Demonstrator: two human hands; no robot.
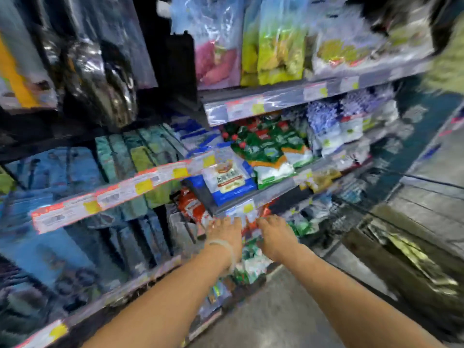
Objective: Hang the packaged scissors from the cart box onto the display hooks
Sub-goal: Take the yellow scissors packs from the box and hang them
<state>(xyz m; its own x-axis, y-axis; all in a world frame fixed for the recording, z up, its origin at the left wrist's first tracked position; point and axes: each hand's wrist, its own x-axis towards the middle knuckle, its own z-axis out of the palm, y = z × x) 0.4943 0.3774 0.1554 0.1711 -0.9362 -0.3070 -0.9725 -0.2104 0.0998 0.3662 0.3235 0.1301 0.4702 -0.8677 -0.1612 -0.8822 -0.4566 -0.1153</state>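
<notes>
Head view: badly smeared by motion, so fine detail is lost. Both arms reach forward and down toward a low shelf. The left hand (224, 231), with a pale bracelet (227, 249) on its wrist, and the right hand (275, 234) lie side by side, their fingers stretched out flat toward red-and-white packets (195, 209) just beyond the fingertips. The fingers of both hands look straight and slightly apart, clamped on nothing; whether the tips actually touch the packets I cannot tell. Above the fingers a shelf edge (113, 194) carries price labels, and a blue-and-white bag (227, 177) sits just above the left fingers. To the right of the right hand is a dark wire cart (349, 217) with what may be a brown box (391, 249) beyond it.

No packaged scissors or display hooks can be made out here; judging from the task, the scissors should be in that box, well off to the right of both hands.

Such packs are likely light, stiff card with slick plastic fronts. Pinching the upper card edge beside the hang hole should give control; the blister may slide against its neighbours.
</notes>
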